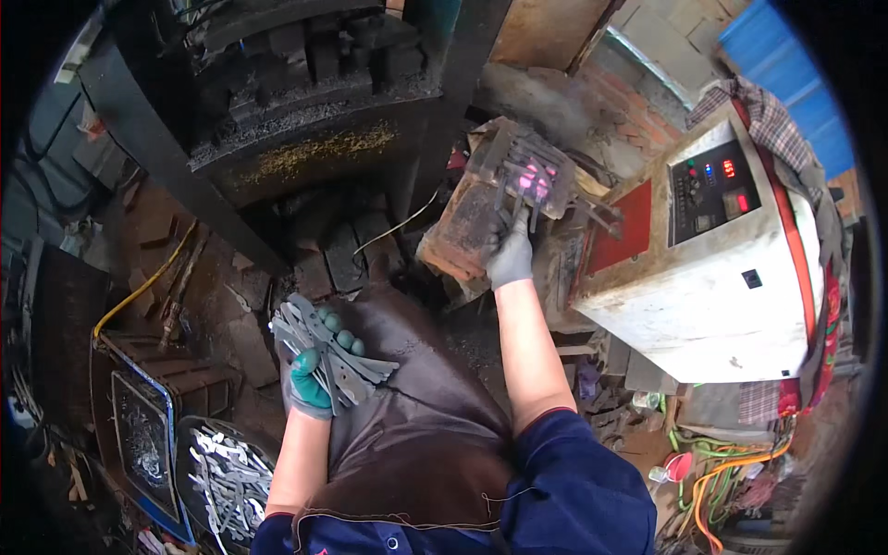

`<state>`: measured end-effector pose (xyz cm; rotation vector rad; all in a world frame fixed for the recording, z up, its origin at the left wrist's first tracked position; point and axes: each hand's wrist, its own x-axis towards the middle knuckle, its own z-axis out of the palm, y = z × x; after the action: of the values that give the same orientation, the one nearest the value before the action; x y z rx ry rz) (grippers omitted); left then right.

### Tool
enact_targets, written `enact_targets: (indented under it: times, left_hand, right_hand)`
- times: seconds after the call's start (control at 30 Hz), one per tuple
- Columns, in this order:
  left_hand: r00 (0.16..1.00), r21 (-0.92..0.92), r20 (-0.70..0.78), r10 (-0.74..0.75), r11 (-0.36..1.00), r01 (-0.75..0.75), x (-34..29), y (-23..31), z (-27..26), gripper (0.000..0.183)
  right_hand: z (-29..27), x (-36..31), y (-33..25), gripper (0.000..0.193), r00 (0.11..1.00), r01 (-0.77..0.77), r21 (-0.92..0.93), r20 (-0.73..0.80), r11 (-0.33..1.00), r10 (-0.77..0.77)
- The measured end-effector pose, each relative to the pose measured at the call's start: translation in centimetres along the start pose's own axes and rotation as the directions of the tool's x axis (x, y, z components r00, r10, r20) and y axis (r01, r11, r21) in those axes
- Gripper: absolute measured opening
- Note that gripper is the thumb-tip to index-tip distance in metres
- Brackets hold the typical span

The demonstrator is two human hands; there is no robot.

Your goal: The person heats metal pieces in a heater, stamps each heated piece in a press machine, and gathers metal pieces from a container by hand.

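Observation:
My left hand [313, 381], in a green-coated glove, is closed around a fanned bundle of flat grey metal blanks [344, 370] above my lap. Its fingertips wrap over the bundle's far side. In a grey glove, my right hand [511, 252] reaches out to a block-shaped brick furnace [453, 227]. Its fingers are closed at the near end of a dark, narrow metal blank [500, 192]; the grip itself is partly hidden. More dark blanks lie side by side on the furnace top, around glowing pink spots [536, 178].
Right of the furnace stands a white control cabinet [694, 310] with lit red displays. A heavy black machine frame [319, 139] rises ahead. At lower left are a blue-edged metal bin [171, 435] and a container of loose metal blanks [227, 476]. Coloured hoses [712, 481] lie at lower right.

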<state>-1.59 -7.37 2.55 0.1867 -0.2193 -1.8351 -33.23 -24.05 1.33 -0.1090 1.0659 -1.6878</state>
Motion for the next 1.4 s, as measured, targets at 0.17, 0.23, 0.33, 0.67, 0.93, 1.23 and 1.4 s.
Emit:
enact_targets:
  times: [0.17, 0.23, 0.33, 0.67, 0.93, 1.23, 1.4]
  left_hand:
    - [0.984, 0.100, -0.165, 0.066, 0.994, -0.050, -1.0, 0.7, 0.6, 0.070]
    - [0.993, 0.023, -0.111, 0.033, 0.999, -0.030, -0.5, 0.9, -0.4, 0.067]
    - [1.000, -0.088, -0.024, -0.018, 0.996, 0.016, 0.0, 0.9, -0.6, 0.062]
    - [1.000, -0.191, 0.007, 0.011, 0.982, -0.010, -0.7, 1.3, -1.7, 0.064]
    - [1.000, -0.202, -0.017, 0.020, 0.979, -0.023, -1.2, 1.3, -2.0, 0.068]
    - [0.999, -0.228, -0.035, 0.029, 0.973, -0.036, -1.2, 1.8, -0.9, 0.066]
    - [0.996, -0.204, -0.038, 0.075, 0.976, -0.081, -0.5, 1.1, -1.0, 0.067]
  right_hand:
    - [0.5, -4.8, 1.0, 0.027, 0.985, 0.170, -0.074, 0.057, 0.983, -0.166]
    - [-1.2, -7.9, -0.4, 0.025, 0.951, 0.085, -0.066, 0.304, 0.994, -0.061]
    - [2.5, -9.1, -0.2, 0.028, 0.902, 0.041, -0.132, 0.431, 0.990, 0.020]
    - [27.2, -7.9, 5.5, 0.032, 0.730, 0.086, -0.355, 0.658, 0.931, 0.183]
    - [31.6, -6.1, 7.1, 0.039, 0.688, -0.124, -0.424, 0.615, 0.897, 0.385]
    - [13.1, -12.8, 3.4, 0.040, 0.653, 0.290, -0.638, 0.677, 0.713, 0.340]
    - [5.6, -18.2, 4.7, 0.032, 0.387, 0.882, -0.463, 0.820, 0.090, 0.421]
